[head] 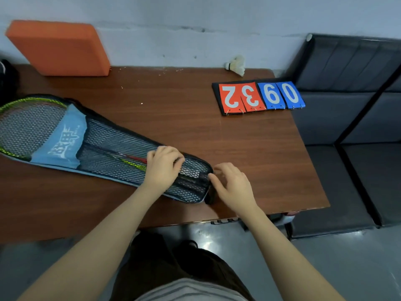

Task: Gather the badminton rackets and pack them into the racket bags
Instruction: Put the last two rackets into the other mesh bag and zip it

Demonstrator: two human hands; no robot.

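A black mesh racket bag (112, 148) with a light blue printed panel lies slantwise on the brown table (195, 131). Inside it lies a badminton racket (28, 122) with a green-yellow frame; its head is at the left and its red and yellow shaft runs to the right under the mesh. My left hand (161, 165) grips the narrow handle end of the bag from above, fingers curled on the mesh. My right hand (232, 183) pinches something small at the bag's end, next to the black handle inside; the small thing is too small to tell.
An orange foam block (58, 46) leans on the wall at the back left. A shuttlecock (236, 65) and a flip scoreboard (258, 96) showing red and blue numbers lie at the back right. Dark padded seats (351, 118) stand right of the table.
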